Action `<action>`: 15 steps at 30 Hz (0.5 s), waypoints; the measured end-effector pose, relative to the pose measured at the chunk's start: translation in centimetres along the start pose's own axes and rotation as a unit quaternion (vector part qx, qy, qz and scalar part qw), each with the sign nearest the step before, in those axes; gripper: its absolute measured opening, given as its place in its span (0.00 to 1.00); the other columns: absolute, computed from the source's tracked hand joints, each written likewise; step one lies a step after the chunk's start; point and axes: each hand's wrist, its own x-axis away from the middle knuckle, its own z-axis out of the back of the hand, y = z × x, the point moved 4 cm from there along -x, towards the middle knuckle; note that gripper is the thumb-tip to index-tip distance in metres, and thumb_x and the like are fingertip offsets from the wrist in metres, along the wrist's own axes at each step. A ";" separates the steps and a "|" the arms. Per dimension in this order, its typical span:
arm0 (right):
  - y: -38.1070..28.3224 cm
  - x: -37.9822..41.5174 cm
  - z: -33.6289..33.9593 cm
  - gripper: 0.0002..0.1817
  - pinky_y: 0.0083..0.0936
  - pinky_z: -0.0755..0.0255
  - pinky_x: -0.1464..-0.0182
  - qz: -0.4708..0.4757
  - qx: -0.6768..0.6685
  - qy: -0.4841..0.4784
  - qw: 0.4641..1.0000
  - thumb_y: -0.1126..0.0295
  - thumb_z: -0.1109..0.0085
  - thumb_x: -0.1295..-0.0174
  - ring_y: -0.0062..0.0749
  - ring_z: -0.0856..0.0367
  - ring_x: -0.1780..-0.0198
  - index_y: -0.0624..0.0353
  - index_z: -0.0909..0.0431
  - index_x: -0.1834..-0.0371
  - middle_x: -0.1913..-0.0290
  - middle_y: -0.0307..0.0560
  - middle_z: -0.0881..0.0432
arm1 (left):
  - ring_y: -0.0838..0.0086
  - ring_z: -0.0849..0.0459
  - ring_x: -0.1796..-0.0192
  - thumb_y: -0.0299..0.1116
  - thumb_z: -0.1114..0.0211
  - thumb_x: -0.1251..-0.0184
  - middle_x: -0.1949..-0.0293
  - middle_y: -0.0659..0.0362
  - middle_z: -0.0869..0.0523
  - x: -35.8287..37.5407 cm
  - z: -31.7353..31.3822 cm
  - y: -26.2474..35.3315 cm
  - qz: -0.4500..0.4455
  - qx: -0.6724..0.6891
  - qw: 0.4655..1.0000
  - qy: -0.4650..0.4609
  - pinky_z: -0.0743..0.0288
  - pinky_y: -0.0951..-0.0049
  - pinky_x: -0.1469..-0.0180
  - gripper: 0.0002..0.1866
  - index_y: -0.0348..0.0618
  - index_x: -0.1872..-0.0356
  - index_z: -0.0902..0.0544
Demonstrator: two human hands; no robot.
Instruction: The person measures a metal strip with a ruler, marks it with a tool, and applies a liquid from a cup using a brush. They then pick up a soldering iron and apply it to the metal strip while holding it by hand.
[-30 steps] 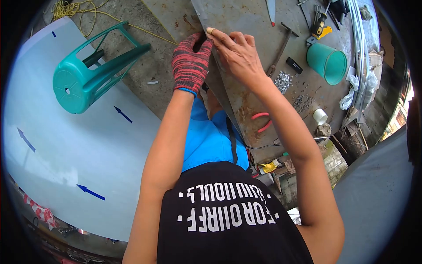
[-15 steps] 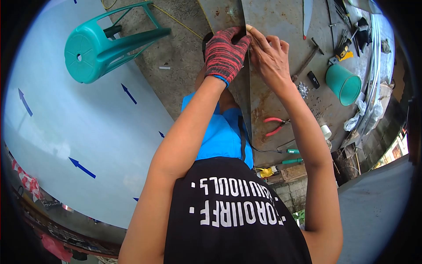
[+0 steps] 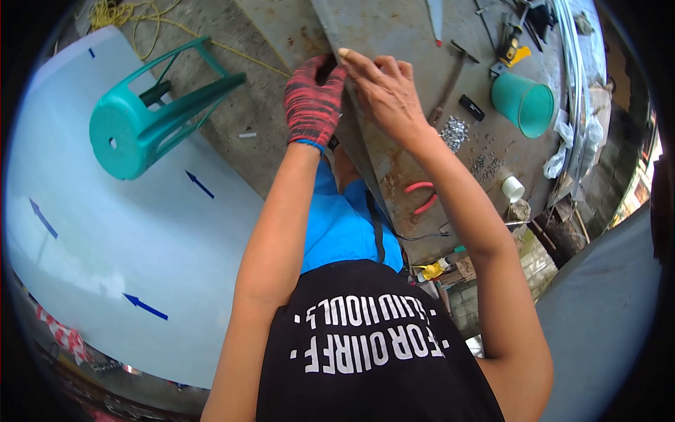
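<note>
A long thin metal strip [image 3: 358, 149] runs along the near edge of the metal worktop, between my two hands. My left hand [image 3: 314, 105], in a red and black knitted glove with a blue cuff, is closed with thumb and fingers pinching the strip from its left side. Bare, my right hand [image 3: 385, 88] is on the other side, index fingertip at the strip's edge and the other fingers bent. Its thumb is hidden. Red-handled pliers [image 3: 424, 198] lie near my right forearm, which partly covers them.
On the worktop [image 3: 397, 158] are a hammer [image 3: 450, 88], a black box-like item [image 3: 472, 107], loose rivet-like pieces [image 3: 453, 133], a green bucket [image 3: 524, 105] and a white cup [image 3: 513, 188]. At left, a green stool [image 3: 130, 137] lies tipped over on a pale sheet [image 3: 84, 239] with blue arrows.
The view has shifted, so bench and tools appear further left. Both hands stay at the strip, and the gap between them has opened slightly.
</note>
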 end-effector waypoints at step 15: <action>-0.3 9.4 6.2 0.26 0.38 0.34 0.41 -0.249 -0.121 0.104 0.955 0.78 0.38 0.41 0.43 0.25 0.44 0.57 0.22 0.36 0.36 0.42 0.22 | 0.67 0.15 0.47 0.35 0.28 0.31 0.48 0.49 0.12 -0.2 -0.2 -0.5 0.039 0.026 0.999 -0.001 0.24 0.67 0.40 0.21 0.32 0.43 0.17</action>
